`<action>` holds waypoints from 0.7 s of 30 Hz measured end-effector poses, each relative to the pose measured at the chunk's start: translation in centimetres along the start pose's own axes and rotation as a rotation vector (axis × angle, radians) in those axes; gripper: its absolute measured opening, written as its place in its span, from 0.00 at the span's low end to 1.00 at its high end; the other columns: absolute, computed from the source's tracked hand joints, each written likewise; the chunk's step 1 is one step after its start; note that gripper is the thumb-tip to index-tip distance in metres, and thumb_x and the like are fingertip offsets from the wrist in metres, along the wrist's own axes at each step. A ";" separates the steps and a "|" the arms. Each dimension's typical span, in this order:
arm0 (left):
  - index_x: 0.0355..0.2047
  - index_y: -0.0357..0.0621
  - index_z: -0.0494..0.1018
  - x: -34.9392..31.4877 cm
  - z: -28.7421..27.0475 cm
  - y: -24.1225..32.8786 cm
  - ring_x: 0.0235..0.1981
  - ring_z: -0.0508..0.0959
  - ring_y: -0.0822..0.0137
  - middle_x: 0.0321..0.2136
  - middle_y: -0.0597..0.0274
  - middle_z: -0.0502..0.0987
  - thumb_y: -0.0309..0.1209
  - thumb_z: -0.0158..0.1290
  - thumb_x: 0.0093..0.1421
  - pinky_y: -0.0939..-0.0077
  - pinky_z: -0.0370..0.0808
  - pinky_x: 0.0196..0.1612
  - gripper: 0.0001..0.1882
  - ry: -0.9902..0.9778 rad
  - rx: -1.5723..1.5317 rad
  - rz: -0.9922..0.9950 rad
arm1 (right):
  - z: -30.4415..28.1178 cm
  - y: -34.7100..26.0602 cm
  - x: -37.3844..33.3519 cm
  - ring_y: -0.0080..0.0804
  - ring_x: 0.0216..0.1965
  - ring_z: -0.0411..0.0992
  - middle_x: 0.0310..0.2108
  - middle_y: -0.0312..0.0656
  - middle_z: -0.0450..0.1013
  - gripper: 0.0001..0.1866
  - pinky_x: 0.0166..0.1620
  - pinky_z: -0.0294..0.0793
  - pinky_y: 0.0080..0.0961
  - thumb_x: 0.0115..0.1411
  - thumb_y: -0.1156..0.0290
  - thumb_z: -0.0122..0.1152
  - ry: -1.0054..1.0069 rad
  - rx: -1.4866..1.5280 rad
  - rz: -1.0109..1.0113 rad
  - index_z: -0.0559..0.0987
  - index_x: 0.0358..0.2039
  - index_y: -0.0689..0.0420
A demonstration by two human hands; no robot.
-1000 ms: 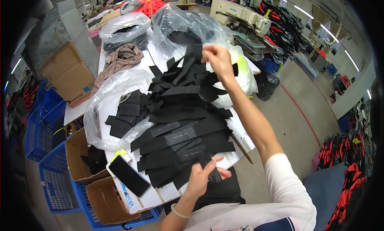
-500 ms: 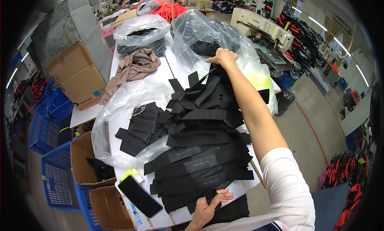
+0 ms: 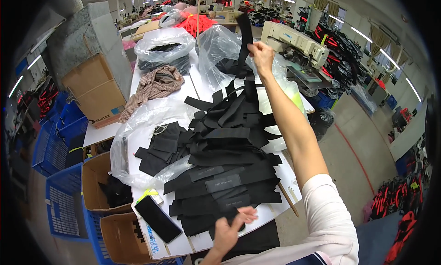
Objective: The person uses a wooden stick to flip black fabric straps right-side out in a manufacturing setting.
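My right hand (image 3: pixel 262 57) pinches a long black fabric strip (image 3: pixel 245 40) and holds it raised above the far end of a heap of similar black strips (image 3: pixel 234 111). The strip's lower part hangs toward the heap. Low in the view, my left hand (image 3: pixel 232 230) hovers at the near edge of a row of flat black strips (image 3: pixel 220 187), some with a grey label patch. Its thumb and fingers are apart and slightly blurred. A dark curved piece shows partly beside its fingers; whether the hand touches it is unclear.
Clear plastic bags (image 3: pixel 133 136) lie around the heap. A phone (image 3: pixel 158 219) rests at the table's near left corner. Checked cloth (image 3: pixel 158 83) and a cardboard box (image 3: pixel 94 90) stand farther left. Blue crates (image 3: pixel 66 205) are beside the table; a sewing machine (image 3: pixel 294 37) stands far right.
My right hand has risen, lifting the black strip up from the heap's far end. My left hand has shifted slightly left, and the dark loop earlier in it is now mostly hidden.
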State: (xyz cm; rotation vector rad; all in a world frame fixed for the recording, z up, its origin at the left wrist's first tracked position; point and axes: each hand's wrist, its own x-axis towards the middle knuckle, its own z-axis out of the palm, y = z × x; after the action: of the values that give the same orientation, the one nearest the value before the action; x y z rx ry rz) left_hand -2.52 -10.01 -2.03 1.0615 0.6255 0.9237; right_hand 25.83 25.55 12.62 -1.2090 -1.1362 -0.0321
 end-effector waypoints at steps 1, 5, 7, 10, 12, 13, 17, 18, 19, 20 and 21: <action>0.38 0.24 0.72 0.4 0.0 1.1 0.37 0.79 0.62 0.37 0.47 0.77 0.26 0.41 0.64 0.73 0.74 0.43 0.14 0.049 -0.050 0.028 | -1.0 -0.6 1.0 0.24 0.22 0.73 0.19 0.40 0.75 0.09 0.28 0.69 0.22 0.47 0.67 0.63 0.011 -0.006 -0.006 0.80 0.24 0.60; 0.40 0.26 0.71 2.0 -1.9 5.5 0.36 0.79 0.59 0.39 0.46 0.76 0.27 0.41 0.64 0.70 0.77 0.38 0.15 0.239 0.037 0.342 | -3.5 -7.4 2.6 0.18 0.20 0.66 0.18 0.34 0.71 0.10 0.24 0.67 0.17 0.53 0.68 0.64 0.318 0.260 -0.172 0.79 0.28 0.63; 0.40 0.27 0.71 2.9 -2.3 7.1 0.38 0.78 0.58 0.43 0.44 0.73 0.29 0.41 0.64 0.71 0.78 0.36 0.15 0.288 0.021 0.429 | -5.7 -10.1 3.3 0.19 0.20 0.68 0.20 0.35 0.71 0.09 0.23 0.69 0.17 0.53 0.70 0.64 0.186 0.379 -0.194 0.78 0.29 0.63; 0.38 0.29 0.72 5.5 -2.5 8.6 0.48 0.73 0.58 0.52 0.46 0.67 0.28 0.43 0.63 0.75 0.79 0.36 0.13 0.250 0.086 0.580 | -7.7 -13.5 2.0 0.19 0.16 0.67 0.17 0.36 0.71 0.08 0.20 0.68 0.17 0.53 0.73 0.62 0.087 0.484 -0.187 0.77 0.25 0.65; 0.38 0.27 0.73 9.0 -1.0 9.7 0.46 0.74 0.62 0.55 0.47 0.64 0.29 0.45 0.63 0.78 0.75 0.39 0.13 0.162 0.200 0.655 | -9.7 -13.6 0.3 0.20 0.16 0.68 0.17 0.37 0.71 0.08 0.20 0.69 0.17 0.53 0.73 0.62 0.035 0.496 -0.149 0.77 0.26 0.65; 0.48 0.29 0.68 10.7 -0.1 10.4 0.42 0.76 0.66 0.51 0.48 0.69 0.29 0.46 0.63 0.78 0.73 0.41 0.17 0.107 0.248 0.631 | -10.0 -13.9 -0.8 0.21 0.16 0.68 0.18 0.38 0.71 0.08 0.20 0.70 0.18 0.54 0.73 0.62 -0.019 0.540 -0.113 0.76 0.26 0.66; 0.32 0.35 0.78 20.8 0.2 7.5 0.63 0.53 0.53 0.64 0.47 0.47 0.34 0.55 0.56 0.67 0.53 0.60 0.13 -0.106 0.449 0.523 | -9.7 -13.3 -6.0 0.23 0.15 0.68 0.16 0.36 0.68 0.08 0.20 0.72 0.20 0.56 0.73 0.59 -0.023 0.645 0.045 0.73 0.23 0.62; 0.31 0.34 0.78 22.3 -0.1 6.1 0.60 0.59 0.54 0.64 0.48 0.48 0.35 0.55 0.56 0.67 0.58 0.58 0.13 -0.083 0.476 0.555 | -9.2 -13.4 -7.1 0.23 0.15 0.68 0.16 0.36 0.68 0.09 0.19 0.71 0.20 0.57 0.72 0.58 -0.007 0.700 0.096 0.72 0.22 0.61; 0.31 0.34 0.77 23.7 -0.2 5.0 0.57 0.64 0.54 0.64 0.49 0.48 0.35 0.55 0.57 0.67 0.62 0.56 0.13 -0.067 0.499 0.587 | -8.9 -13.4 -8.1 0.23 0.15 0.67 0.16 0.35 0.67 0.10 0.19 0.71 0.20 0.57 0.72 0.58 0.011 0.749 0.146 0.70 0.21 0.60; 0.32 0.34 0.77 23.6 1.6 4.7 0.50 0.70 0.57 0.60 0.50 0.54 0.35 0.54 0.57 0.69 0.68 0.50 0.13 -0.043 0.409 0.564 | -9.9 -12.9 -8.7 0.22 0.15 0.68 0.17 0.35 0.67 0.10 0.18 0.71 0.21 0.57 0.72 0.57 0.031 0.797 0.177 0.70 0.21 0.58; 0.33 0.34 0.77 23.1 2.8 4.5 0.43 0.75 0.60 0.57 0.51 0.60 0.34 0.54 0.57 0.71 0.73 0.43 0.13 -0.008 0.328 0.542 | -10.4 -12.8 -9.3 0.23 0.15 0.67 0.17 0.35 0.68 0.10 0.18 0.71 0.21 0.58 0.72 0.57 0.044 0.808 0.209 0.70 0.21 0.58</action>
State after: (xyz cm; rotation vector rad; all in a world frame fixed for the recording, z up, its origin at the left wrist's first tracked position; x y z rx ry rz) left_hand 9.58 9.71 3.04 1.5732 0.4977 1.3102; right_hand 21.04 7.54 16.15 -0.5859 -0.8422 0.5123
